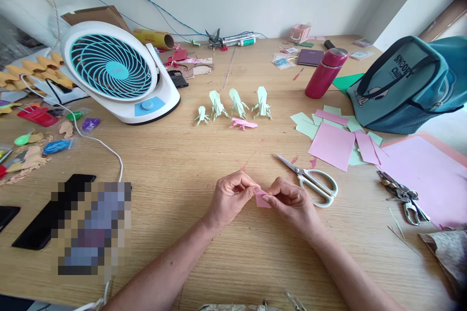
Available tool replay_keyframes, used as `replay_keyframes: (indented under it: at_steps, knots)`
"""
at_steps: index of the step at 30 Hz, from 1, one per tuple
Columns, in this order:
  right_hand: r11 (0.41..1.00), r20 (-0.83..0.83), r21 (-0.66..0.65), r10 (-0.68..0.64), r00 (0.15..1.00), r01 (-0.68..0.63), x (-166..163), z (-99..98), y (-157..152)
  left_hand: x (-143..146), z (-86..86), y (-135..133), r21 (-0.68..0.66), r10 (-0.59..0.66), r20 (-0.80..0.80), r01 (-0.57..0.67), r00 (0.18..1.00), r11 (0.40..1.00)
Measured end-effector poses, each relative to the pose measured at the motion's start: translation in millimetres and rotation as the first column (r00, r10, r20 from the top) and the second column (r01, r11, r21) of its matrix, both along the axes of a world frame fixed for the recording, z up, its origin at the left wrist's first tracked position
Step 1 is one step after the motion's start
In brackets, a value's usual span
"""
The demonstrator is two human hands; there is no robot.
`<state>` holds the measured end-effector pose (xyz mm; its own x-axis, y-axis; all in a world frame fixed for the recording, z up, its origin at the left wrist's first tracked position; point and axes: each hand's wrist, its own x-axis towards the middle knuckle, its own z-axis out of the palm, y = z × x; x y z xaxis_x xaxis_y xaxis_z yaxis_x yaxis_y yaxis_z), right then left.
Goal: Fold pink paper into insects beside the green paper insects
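A small piece of pink paper (261, 199) is pinched between both hands, just above the wooden table. My left hand (230, 197) grips its upper left side with thumb and forefinger. On the opposite edge, the thumb and curled fingers of my right hand (291, 200) are closed. Part of the paper is hidden behind the fingertips. White-handled scissors (314, 182) lie half spread just beyond my right hand. Farther back, several pale green folded paper insects (238, 103) stand in a row, with one pink paper insect (243, 124) in front of them.
Pink sheets (332, 146) and green slips lie at the right, near a bunch of keys (406, 199). A red bottle (326, 74) and a blue backpack (397, 87) stand behind. At the left are a fan (116, 70), a white cable (100, 141) and a black phone (54, 211).
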<state>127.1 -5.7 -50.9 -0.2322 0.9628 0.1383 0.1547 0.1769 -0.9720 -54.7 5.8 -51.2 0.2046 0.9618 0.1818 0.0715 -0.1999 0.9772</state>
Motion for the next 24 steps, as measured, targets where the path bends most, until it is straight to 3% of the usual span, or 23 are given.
replay_keyframes:
  at_steps: [9, 19, 24]
  knots:
    - [1.000, -0.019, -0.005, 0.009, 1.000, -0.009, 0.4, -1.7, -0.2, 1.5, 2.1, 1.1, -0.183, 0.010, 0.079, 0.005, 0.997, 0.983]
    - [0.999, -0.026, -0.043, -0.001, 1.000, 0.000, 1.2, -5.6, 0.5, -1.1, -2.1, 3.1, -0.264, 0.044, 0.065, -0.026, 0.997, 0.964]
    - [0.996, -0.069, -0.081, -0.048, 0.996, 0.043, 2.7, -9.6, 2.1, 0.4, -0.3, 2.2, -0.255, 0.001, 0.051, 0.012, 0.999, 0.967]
